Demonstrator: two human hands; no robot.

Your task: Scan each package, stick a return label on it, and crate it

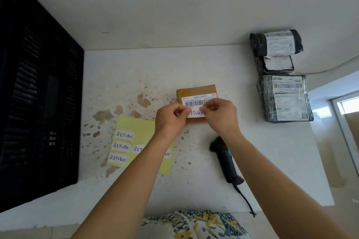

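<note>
At table centre, left hand [171,116] and right hand [217,111] pinch a return label [195,113] over the brown package [196,90]; crating remains, and three wrapped packages [283,97] wait beside.

Both arms are bare, with no sleeves; the left hand [171,117] and right hand [219,115] wear nothing; flowery cloth [196,225] in white, yellow and blue below.
</note>
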